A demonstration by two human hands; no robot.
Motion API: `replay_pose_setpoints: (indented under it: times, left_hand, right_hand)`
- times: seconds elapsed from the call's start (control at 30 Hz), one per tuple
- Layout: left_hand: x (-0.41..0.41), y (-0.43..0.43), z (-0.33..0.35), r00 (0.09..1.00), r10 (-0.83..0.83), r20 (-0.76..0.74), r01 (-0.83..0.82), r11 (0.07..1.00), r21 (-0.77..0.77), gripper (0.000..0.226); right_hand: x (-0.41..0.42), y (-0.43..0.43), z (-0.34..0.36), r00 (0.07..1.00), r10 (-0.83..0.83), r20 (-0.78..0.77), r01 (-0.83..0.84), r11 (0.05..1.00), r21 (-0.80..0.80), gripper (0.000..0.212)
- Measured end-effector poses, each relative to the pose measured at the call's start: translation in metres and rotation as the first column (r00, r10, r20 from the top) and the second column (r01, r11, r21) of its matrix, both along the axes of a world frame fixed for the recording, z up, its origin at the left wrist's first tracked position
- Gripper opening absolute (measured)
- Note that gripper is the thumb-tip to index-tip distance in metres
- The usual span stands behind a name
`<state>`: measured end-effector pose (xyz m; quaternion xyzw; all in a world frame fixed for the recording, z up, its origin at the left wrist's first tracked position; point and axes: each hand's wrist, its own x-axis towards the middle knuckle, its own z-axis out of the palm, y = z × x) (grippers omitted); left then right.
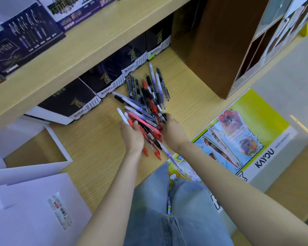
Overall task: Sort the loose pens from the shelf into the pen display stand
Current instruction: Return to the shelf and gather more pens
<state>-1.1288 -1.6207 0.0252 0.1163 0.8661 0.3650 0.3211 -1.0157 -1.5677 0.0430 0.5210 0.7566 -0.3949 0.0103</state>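
Note:
A heap of loose pens (146, 96), red, black, white and purple, lies on the wooden shelf (89, 139). My left hand (132, 135) and my right hand (173, 132) are at the near end of the heap, one on each side, gripping a bundle of pens (148, 128) between them. White and red pens stick out above my left fingers. Red tips and one purple pen poke out below both wrists. The yellow cartoon-printed pen display stand (256, 139) stands to the right of the shelf.
Dark boxes with gold prints (107, 75) line the back of the shelf. An upper shelf board (78, 50) carries more dark boxes. White open cardboard boxes (30, 201) sit at the left. A brown divider (215, 50) rises at the right.

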Motion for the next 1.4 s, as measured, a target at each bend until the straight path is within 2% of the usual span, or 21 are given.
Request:
replay_pose_setpoints:
  times: [0.1,0.23,0.3,0.37,0.43,0.53,0.57,0.67,0.73,0.8,0.93,1.07,1.17,1.27,1.33,1.4]
  left_hand:
    - [-0.012,-0.005,0.003,0.999,0.014,-0.032,-0.012,0.999,0.045,0.027]
    - [-0.014,-0.012,0.002,1.0,-0.004,-0.016,0.004,1.0,0.016,0.033]
    - [-0.008,-0.014,0.002,0.999,-0.045,0.002,0.045,0.999,-0.012,0.034]
    - [-0.002,-0.013,0.002,0.996,-0.084,-0.002,0.084,0.996,-0.029,0.036]
    - [0.0,-0.01,0.002,0.996,-0.091,0.005,0.091,0.995,-0.038,0.038]
    - [0.0,-0.007,0.002,0.996,-0.084,0.023,0.085,0.995,-0.052,0.038]
    - [0.0,-0.008,0.002,0.996,-0.083,0.026,0.085,0.995,-0.048,0.038]
    - [-0.003,-0.01,0.003,0.998,-0.064,0.025,0.064,0.998,-0.013,0.034]
    - [-0.01,-0.011,0.005,1.0,-0.023,-0.002,0.023,0.999,0.04,0.03]
    - [-0.021,-0.009,0.006,0.999,0.033,-0.041,-0.03,0.996,0.078,0.021]
    - [-0.042,0.008,0.003,0.992,0.082,-0.091,-0.077,0.996,0.053,0.03]
    - [-0.043,0.039,0.003,0.996,0.085,0.007,-0.085,0.996,0.041,0.035]
    - [-0.04,0.055,0.003,0.997,0.078,0.01,-0.079,0.996,0.052,0.037]
    - [-0.036,0.061,0.001,1.0,-0.004,-0.001,0.004,0.998,0.067,0.048]
    - [-0.033,0.065,0.003,0.999,-0.042,0.0,0.042,0.997,0.068,0.051]
    - [-0.032,0.07,0.005,0.997,-0.07,0.018,0.068,0.993,0.094,0.045]
  right_hand:
    - [0.011,0.012,0.01,1.0,0.014,-0.003,-0.014,0.998,0.059,0.042]
    - [0.026,0.015,0.007,0.991,-0.121,-0.05,0.123,0.992,0.03,0.055]
    - [0.033,0.001,0.006,0.986,-0.148,-0.073,0.151,0.988,0.032,0.075]
    - [0.037,-0.023,0.001,0.998,-0.056,-0.036,0.058,0.995,0.082,0.089]
    - [0.04,-0.04,-0.003,0.998,0.049,0.025,-0.052,0.992,0.114,0.075]
    - [0.039,-0.045,-0.01,0.977,0.209,0.045,-0.213,0.956,0.2,0.029]
    - [0.038,-0.044,-0.009,0.966,0.252,0.052,-0.257,0.945,0.201,0.02]
    - [0.046,-0.037,-0.008,0.939,0.334,0.078,-0.343,0.909,0.237,0.016]
    - [0.054,-0.027,0.007,0.948,0.306,0.084,-0.316,0.936,0.156,0.022]
    - [0.059,-0.01,0.019,0.975,0.22,0.033,-0.222,0.962,0.159,0.026]
    - [0.035,0.051,0.025,0.986,-0.074,-0.151,0.096,0.985,0.145,0.035]
    - [-0.006,0.108,0.007,0.974,-0.221,-0.057,0.222,0.975,0.019,0.047]
    - [-0.033,0.114,0.003,0.976,-0.218,0.015,0.219,0.974,-0.063,0.056]
    - [-0.047,0.103,-0.002,0.99,-0.116,0.082,0.119,0.992,-0.041,0.063]
    - [-0.049,0.1,-0.003,0.989,-0.11,0.094,0.114,0.993,-0.033,0.06]
    - [-0.045,0.101,-0.003,0.993,-0.111,0.043,0.112,0.993,-0.039,0.051]
